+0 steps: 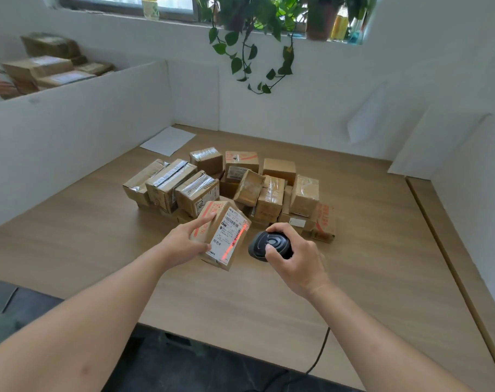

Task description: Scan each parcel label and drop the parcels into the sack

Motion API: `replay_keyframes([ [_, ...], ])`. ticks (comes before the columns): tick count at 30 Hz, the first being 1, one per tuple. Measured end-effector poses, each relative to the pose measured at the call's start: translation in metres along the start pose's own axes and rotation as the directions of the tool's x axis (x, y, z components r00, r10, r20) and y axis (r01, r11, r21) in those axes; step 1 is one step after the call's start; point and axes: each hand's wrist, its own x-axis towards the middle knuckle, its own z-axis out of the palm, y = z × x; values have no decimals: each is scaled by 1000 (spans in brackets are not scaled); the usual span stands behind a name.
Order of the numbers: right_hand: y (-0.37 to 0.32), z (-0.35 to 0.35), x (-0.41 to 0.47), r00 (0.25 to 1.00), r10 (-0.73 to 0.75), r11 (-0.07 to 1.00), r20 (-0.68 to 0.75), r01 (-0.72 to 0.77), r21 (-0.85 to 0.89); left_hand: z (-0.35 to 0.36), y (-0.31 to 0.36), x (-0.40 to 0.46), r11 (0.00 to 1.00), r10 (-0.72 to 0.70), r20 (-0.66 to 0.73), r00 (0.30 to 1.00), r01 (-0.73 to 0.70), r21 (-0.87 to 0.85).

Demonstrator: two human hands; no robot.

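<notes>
We take this for a parcel-sorting desk in an office; a heap of taped, labelled cartons (235,190) covers the wooden table (368,250); white partitions (79,131) enclose it; more cartons (48,66) sit beyond them.

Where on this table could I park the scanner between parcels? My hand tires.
Bare wood lies right of the scanner, toward the table's right edge, and along its near edge. The parcel pile crowds the centre.

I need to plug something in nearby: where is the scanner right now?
In the head view, the scanner sits in the right hand, right of the parcel held by the left hand, before the parcel pile.
</notes>
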Motion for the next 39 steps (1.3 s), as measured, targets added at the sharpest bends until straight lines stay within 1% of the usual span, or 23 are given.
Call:
replay_keyframes([
  [4, 5, 0, 6, 998, -59, 995, 36, 56, 82, 5, 0, -15, 999, 25, -56, 998, -27, -23],
  [8, 2, 13, 9, 993, -114, 972, 42, 102, 212, 7, -7, -41, 998, 35, -173, 984, -45, -54],
  [10, -6, 25, 9, 993, -111, 944, 34, 94, 316, 8, -14, -57, 994, 23, -227, 974, -47, -98],
  [12, -17, 41, 7, 994, -94, 909, 59, 62, 411, 9, -23, -75, 989, 21, -265, 964, -58, -134],
  [15, -38, 73, 1, 990, -83, 872, 112, 18, 490, 10, -37, -105, 982, 5, -308, 951, -63, -178],
  [19, -73, 113, -14, 976, -131, 825, 173, 10, 565, 1, -62, -142, 989, -38, -368, 929, -17, -146],
  [23, -109, 155, -33, 949, -187, 813, 253, 5, 582, -28, -106, -182, 995, -102, -444, 890, 83, -62],
  [29, -170, 238, -72, 915, -220, 819, 337, -15, 574, -82, -187, -239, 988, -148, -514, 845, 109, -106],
  [34, -228, 314, -111, 888, -221, 826, 404, -50, 562, -135, -259, -286, 973, -231, -515, 825, 209, -101],
  [36, -245, 334, -125, 877, -221, 832, 426, -58, 552, -151, -281, -303, 965, -259, -496, 829, 239, -105],
  [39, -274, 369, -147, 848, -231, 845, 478, -69, 530, -177, -326, -334, 942, -325, -461, 826, 325, -82],
])
